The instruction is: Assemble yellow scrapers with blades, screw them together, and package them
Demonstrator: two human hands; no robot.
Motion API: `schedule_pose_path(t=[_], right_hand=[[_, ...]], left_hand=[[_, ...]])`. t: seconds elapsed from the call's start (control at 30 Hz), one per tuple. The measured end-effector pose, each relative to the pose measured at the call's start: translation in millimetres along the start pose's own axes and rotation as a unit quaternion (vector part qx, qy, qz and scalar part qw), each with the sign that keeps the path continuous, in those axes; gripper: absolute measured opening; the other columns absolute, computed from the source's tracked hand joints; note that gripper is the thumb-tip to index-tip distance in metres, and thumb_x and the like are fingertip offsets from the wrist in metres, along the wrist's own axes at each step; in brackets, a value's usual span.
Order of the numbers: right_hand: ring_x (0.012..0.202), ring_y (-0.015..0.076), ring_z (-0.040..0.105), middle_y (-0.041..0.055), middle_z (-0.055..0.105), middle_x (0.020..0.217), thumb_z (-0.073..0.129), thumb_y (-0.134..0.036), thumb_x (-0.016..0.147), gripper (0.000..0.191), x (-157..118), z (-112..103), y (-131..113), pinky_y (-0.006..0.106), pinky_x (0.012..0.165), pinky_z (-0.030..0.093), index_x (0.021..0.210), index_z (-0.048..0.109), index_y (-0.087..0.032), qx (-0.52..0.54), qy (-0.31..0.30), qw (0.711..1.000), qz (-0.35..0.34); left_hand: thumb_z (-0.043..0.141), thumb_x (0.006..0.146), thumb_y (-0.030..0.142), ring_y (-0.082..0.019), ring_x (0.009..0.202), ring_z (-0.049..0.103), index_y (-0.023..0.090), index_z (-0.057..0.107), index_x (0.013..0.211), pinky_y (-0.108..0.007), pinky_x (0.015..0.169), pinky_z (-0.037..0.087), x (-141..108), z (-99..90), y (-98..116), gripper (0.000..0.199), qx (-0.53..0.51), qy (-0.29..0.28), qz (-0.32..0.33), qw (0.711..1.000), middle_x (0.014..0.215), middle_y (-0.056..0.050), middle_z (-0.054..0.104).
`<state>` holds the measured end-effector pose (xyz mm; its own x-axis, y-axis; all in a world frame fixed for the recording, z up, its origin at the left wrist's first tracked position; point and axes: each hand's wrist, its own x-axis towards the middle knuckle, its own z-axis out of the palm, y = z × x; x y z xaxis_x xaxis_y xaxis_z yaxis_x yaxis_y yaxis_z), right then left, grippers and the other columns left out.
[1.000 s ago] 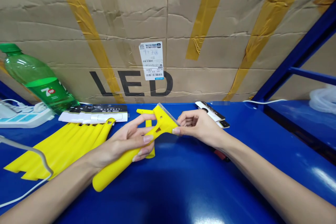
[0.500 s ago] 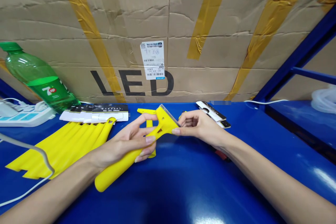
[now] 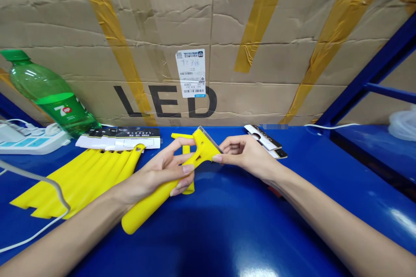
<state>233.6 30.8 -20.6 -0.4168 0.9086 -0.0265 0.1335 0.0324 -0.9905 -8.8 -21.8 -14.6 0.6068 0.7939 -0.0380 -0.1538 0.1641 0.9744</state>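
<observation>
Left hand (image 3: 159, 173) grips the scraper (image 3: 159, 197), right hand (image 3: 248, 151) pinching its corner (image 3: 212, 150).

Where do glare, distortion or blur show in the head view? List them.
Head view: white glare on the glossy blue tabletop, at the bottom edge and far right; head view: both bare forearms look stretched toward the lower corners; head view: the yellow plastic scraper in the left hand looks fairly sharp.

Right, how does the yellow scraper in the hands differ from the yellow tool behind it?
The scraper is held up in the left hand, while the tool lies on the blue table. The scraper shows a metal blade; none is visible on the partly hidden tool. Both are yellow.
</observation>
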Motion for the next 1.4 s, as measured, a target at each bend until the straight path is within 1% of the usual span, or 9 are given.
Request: schedule_pose_path(t=[0.43,0.57,0.63,0.7,0.8,0.9,0.97,1.23,1.4], right_hand=[[0.07,0.0133,0.066,0.0027,0.075,0.078,0.094,-0.036,0.06,0.036,0,-3,3,0.026,0.07,0.053,0.083,0.075,-0.015,-0.003,0.002,1.0,-0.024],[0.075,0.0164,0.07,0.0034,0.077,0.083,0.09,-0.031,0.066,0.046,2,-9,4,0.029,0.074,0.055,0.107,0.073,-0.017,-0.017,-0.011,1.0,-0.011],[0.075,0.0177,0.071,0.0045,0.078,0.081,0.082,-0.026,0.074,0.041,4,-12,4,0.031,0.074,0.056,0.112,0.069,-0.016,-0.032,0.0,0.999,-0.006],[0.072,0.0175,0.071,0.0053,0.078,0.081,0.073,-0.018,0.078,0.028,6,-13,4,0.031,0.072,0.056,0.106,0.067,-0.016,-0.079,0.023,0.996,-0.015],[0.072,0.0163,0.07,0.0043,0.077,0.082,0.068,-0.01,0.078,0.014,11,-8,2,0.028,0.07,0.053,0.091,0.068,-0.017,-0.219,0.03,0.974,-0.057],[0.075,0.0162,0.069,0.0026,0.075,0.08,0.066,-0.01,0.08,0.009,19,0,1,0.027,0.07,0.05,0.08,0.068,-0.018,-0.367,-0.001,0.925,-0.101],[0.077,0.0158,0.069,0.0021,0.075,0.082,0.066,-0.009,0.081,0.01,27,4,1,0.026,0.071,0.049,0.082,0.069,-0.019,-0.424,-0.021,0.897,-0.121],[0.067,0.0152,0.066,0.0017,0.074,0.074,0.062,-0.002,0.079,0.019,43,9,-3,0.025,0.064,0.044,0.081,0.072,-0.018,-0.473,-0.085,0.868,-0.127],[0.09,0.0236,0.07,0.0116,0.076,0.099,0.055,-0.003,0.087,0.029,33,2,-2,0.03,0.073,0.047,0.099,0.077,-0.017,-0.533,-0.092,0.828,-0.149]], left_hand=[[0.06,0.099,0.025,-0.006,0.053,0.045,0.026,0.037,0.131,-0.022,0.055,0.033,-1,1.7,1,0.039,0.022,0.019,0.008,1.0,0.067,0.006,0.051],[0.061,0.099,0.024,-0.006,0.053,0.046,0.025,0.04,0.129,-0.022,0.055,0.034,0,-0.9,0,0.037,0.019,0.029,0.012,0.999,0.066,0.006,0.051],[0.062,0.098,0.024,-0.007,0.054,0.048,0.025,0.04,0.129,-0.022,0.056,0.035,0,-3.6,1,0.037,0.011,0.042,0.017,0.999,0.066,0.006,0.052],[0.065,0.096,0.021,-0.008,0.055,0.049,0.025,0.041,0.129,-0.021,0.055,0.035,1,-6.4,2,0.041,-0.008,0.066,0.023,0.998,0.066,0.006,0.053],[0.069,0.092,0.016,-0.008,0.055,0.048,0.024,0.041,0.131,-0.02,0.053,0.035,3,-10.1,4,0.049,-0.047,0.114,0.032,0.992,0.066,0.005,0.054],[0.07,0.09,0.014,-0.008,0.054,0.048,0.022,0.041,0.133,-0.019,0.053,0.037,4,-12.8,5,0.053,-0.066,0.148,0.032,0.986,0.064,0.005,0.055],[0.07,0.09,0.015,-0.008,0.055,0.049,0.021,0.041,0.133,-0.019,0.055,0.038,5,-14.1,5,0.052,-0.069,0.16,0.026,0.984,0.063,0.004,0.055],[0.07,0.09,0.013,-0.009,0.053,0.051,0.022,0.045,0.13,-0.019,0.056,0.037,6,-15.0,4,0.048,-0.077,0.175,0.015,0.981,0.062,0.004,0.056],[0.067,0.092,0.014,-0.009,0.056,0.05,0.022,0.038,0.138,-0.02,0.057,0.038,5,-12.9,4,0.055,-0.074,0.164,-0.006,0.984,0.066,0.004,0.056]])
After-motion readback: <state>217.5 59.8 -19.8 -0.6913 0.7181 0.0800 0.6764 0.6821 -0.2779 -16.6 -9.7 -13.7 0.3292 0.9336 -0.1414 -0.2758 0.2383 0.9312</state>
